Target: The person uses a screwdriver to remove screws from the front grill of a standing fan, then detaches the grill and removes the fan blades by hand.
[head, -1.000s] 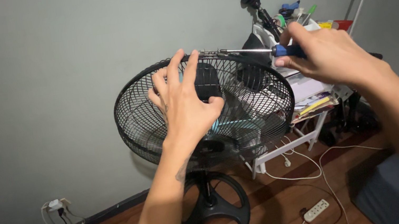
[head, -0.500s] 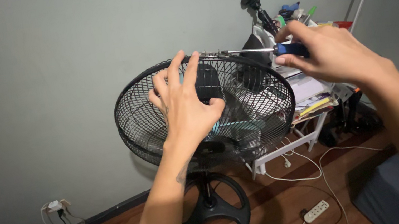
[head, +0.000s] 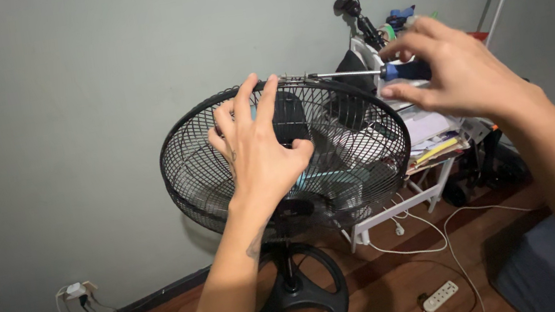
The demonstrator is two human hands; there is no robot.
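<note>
A black standing fan with a round wire grille (head: 198,168) stands before me on a round black base (head: 299,301). My left hand (head: 257,144) lies flat on the front of the grille, fingers spread up to its top rim. My right hand (head: 453,72) grips the blue handle of a screwdriver (head: 406,70). Its metal shaft (head: 346,74) runs left to the fastener at the top of the grille rim. Pale blades show behind the wires.
A white rack (head: 429,132) piled with papers and small items stands right of the fan, a black clamp device (head: 352,7) on top. White cables and a power strip (head: 440,295) lie on the wooden floor. A wall plug with wires (head: 76,292) sits low left. Grey cushion (head: 540,270) at lower right.
My right hand's fingers have shifted around the screwdriver handle, loosening and spreading. The view has tilted slightly. My left hand stays on the grille.
</note>
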